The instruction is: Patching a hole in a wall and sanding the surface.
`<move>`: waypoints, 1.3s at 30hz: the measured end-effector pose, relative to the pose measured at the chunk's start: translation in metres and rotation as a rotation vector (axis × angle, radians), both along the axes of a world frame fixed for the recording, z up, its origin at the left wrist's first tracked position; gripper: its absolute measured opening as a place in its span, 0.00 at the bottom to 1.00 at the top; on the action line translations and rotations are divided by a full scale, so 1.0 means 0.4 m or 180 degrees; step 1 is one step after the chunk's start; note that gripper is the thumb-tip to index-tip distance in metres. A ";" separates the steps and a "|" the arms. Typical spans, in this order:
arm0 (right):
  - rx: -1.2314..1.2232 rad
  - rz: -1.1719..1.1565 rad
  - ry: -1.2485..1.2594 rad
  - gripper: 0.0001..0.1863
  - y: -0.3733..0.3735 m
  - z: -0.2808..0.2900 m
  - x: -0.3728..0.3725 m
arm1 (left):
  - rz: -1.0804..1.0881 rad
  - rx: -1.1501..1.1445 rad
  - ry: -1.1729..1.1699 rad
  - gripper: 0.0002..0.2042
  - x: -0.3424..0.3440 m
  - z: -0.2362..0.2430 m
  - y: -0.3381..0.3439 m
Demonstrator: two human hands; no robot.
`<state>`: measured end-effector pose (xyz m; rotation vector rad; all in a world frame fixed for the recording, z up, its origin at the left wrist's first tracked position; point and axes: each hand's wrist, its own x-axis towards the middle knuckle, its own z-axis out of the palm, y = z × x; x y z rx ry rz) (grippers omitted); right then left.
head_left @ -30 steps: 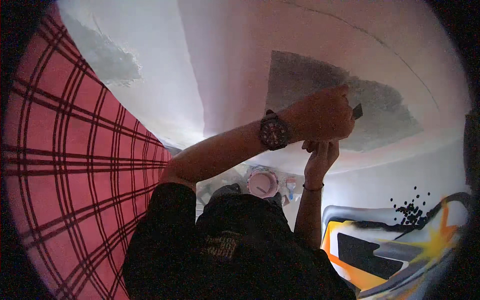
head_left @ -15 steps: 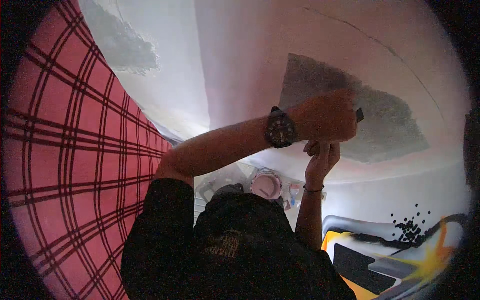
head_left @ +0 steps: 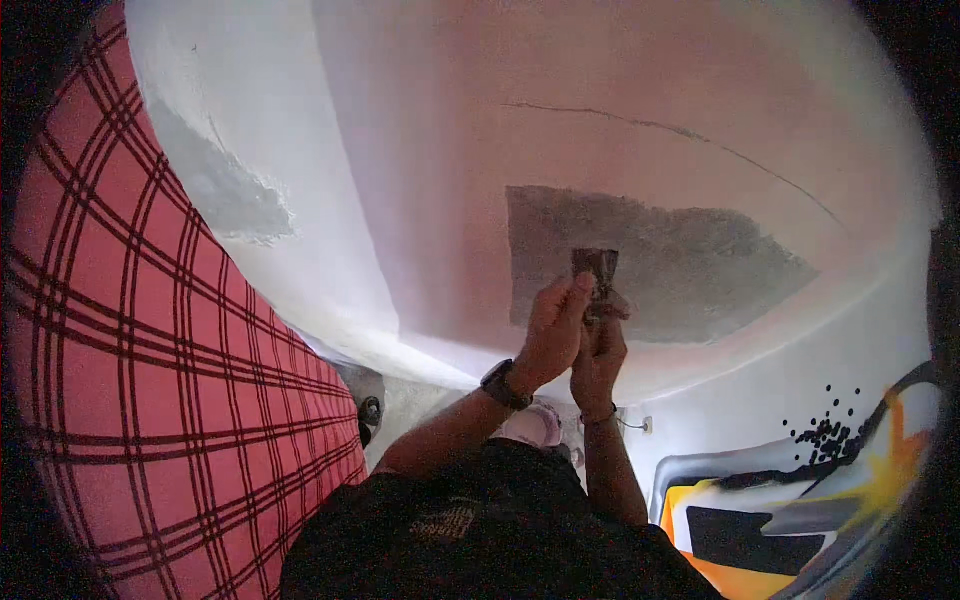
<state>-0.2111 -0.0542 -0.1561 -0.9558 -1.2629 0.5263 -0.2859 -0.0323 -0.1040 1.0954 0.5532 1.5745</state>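
Both my hands meet in front of a grey bare patch [head_left: 690,260] on the pinkish-white plastered surface. A small putty knife [head_left: 597,264] with a dark, flared blade sticks up between them. My left hand [head_left: 553,325], with a black watch on its wrist, is closed with its thumb against the blade. My right hand [head_left: 600,360], wearing a thin bracelet, is closed just below, around the lower part of the knife. The handle is mostly hidden by my fingers. Whether the blade touches the patch I cannot tell.
A pink plaid wall [head_left: 200,360] runs down the left. Behind my forearms stands a bucket [head_left: 535,424] with pinkish contents. A thin crack [head_left: 660,126] crosses the surface above the patch. Another grey patch [head_left: 230,190] lies upper left; a painted mural [head_left: 760,530] covers the lower right wall.
My left hand has come back left and down from its reach across the patch, bringing the blade into plain sight. My right hand has shifted slightly left. The view has tilted.
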 end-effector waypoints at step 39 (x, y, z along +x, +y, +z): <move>-0.1062 0.0593 0.0957 0.16 -0.134 -0.021 0.139 | -0.0527 -0.0110 0.1304 0.13 0.112 -0.223 -0.133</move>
